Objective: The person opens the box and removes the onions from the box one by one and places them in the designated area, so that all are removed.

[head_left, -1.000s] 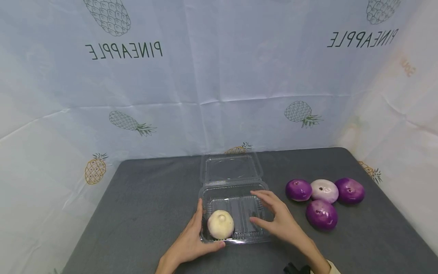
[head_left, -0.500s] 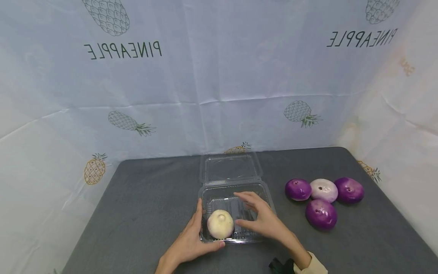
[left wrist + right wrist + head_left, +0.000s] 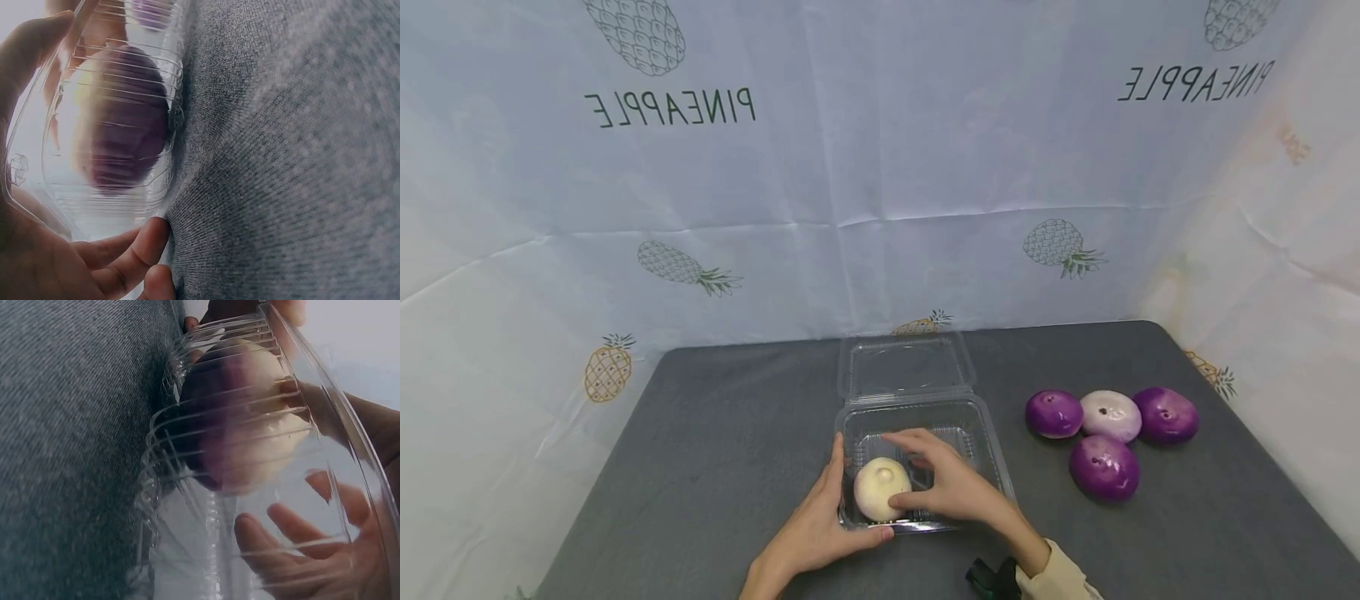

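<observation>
One cream-topped turnip (image 3: 877, 487), purple underneath, sits in the left front of a clear plastic container (image 3: 992, 450). My left hand (image 3: 816, 525) rests at the container's front left corner, fingers along its side and thumb along its front edge. In the left wrist view, the turnip (image 3: 128, 125) shows through the ribbed wall. My right hand (image 3: 951, 479) is inside the container, fingers spread, thumb over the turnip's right front. In the right wrist view, the fingers (image 3: 300, 540) stand apart from the turnip (image 3: 244, 425); whether the thumb touches it is hard to tell.
The container's clear lid (image 3: 906, 367) lies folded back behind it. On the right of the dark table (image 3: 737, 425) stand several more turnips, including a purple one (image 3: 1105, 468) in front and a whitish one (image 3: 1111, 417). A pineapple-print cloth (image 3: 925, 167) hangs behind.
My right hand has moved left across the container, from its right side to beside the turnip. The left hand, container and other turnips look unmoved.
</observation>
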The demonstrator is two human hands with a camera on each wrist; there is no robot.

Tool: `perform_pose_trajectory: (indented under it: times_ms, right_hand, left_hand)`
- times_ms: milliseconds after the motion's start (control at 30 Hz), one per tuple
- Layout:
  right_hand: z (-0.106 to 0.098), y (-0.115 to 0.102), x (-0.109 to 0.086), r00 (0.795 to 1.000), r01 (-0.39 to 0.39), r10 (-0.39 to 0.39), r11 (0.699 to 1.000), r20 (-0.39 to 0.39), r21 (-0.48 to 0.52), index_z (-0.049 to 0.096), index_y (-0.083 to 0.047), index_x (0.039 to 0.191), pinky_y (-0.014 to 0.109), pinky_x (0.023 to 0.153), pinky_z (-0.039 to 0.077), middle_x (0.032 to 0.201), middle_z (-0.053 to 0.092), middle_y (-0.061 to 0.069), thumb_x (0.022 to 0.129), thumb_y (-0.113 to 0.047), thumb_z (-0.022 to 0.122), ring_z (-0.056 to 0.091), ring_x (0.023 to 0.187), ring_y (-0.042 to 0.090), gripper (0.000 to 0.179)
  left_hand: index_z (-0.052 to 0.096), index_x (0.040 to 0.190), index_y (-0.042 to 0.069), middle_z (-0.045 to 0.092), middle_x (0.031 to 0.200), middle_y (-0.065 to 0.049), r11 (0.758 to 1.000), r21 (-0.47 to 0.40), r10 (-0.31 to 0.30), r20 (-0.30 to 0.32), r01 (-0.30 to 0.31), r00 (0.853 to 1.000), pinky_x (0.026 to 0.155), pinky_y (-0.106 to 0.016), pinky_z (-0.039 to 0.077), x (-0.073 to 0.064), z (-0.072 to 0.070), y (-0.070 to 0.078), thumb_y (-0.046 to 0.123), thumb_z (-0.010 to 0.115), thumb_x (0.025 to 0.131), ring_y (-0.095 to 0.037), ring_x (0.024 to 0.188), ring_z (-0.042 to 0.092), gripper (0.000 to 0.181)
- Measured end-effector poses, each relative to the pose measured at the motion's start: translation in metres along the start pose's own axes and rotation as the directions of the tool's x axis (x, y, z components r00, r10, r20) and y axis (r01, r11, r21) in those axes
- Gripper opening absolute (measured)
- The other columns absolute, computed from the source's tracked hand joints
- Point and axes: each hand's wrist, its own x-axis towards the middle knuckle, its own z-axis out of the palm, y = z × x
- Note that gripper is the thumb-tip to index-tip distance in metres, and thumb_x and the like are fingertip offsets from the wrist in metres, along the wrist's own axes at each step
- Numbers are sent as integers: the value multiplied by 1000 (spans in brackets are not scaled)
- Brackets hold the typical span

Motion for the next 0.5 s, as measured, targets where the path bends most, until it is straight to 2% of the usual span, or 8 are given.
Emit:
perform_pose_trajectory:
  times_ms: [267, 367, 500]
  right_hand:
    - [3, 2, 4, 998, 8, -10, 1000, 69, 26, 46, -3, 152, 54, 104, 53, 146, 51, 22, 84, -28, 86, 53, 133, 45, 83]
    - [6, 2, 5, 997, 15, -18, 999, 81, 30, 45, -2, 152, 46, 104, 54, 146, 51, 22, 84, -28, 86, 57, 129, 37, 83]
    - [9, 1, 7, 996, 34, -33, 999, 87, -1, 47, -3, 151, 31, 97, 55, 142, 55, 18, 84, -29, 86, 60, 119, 22, 81]
  left_hand:
    - [-14, 164, 15, 25, 166, -26, 1000, -1, 25, -1, -25, 1000, 108, -68, 41, 0, 0, 0, 58, 84, 77, -46, 144, 42, 138]
    - [-15, 164, 16, 25, 166, -25, 1000, -3, 25, 3, -25, 1000, 107, -66, 43, 0, 0, -1, 58, 84, 77, -43, 142, 45, 138]
    - [-16, 164, 17, 24, 168, -23, 1000, -3, 22, 3, -22, 1000, 110, -67, 40, -1, 0, -1, 60, 84, 77, -44, 146, 40, 139]
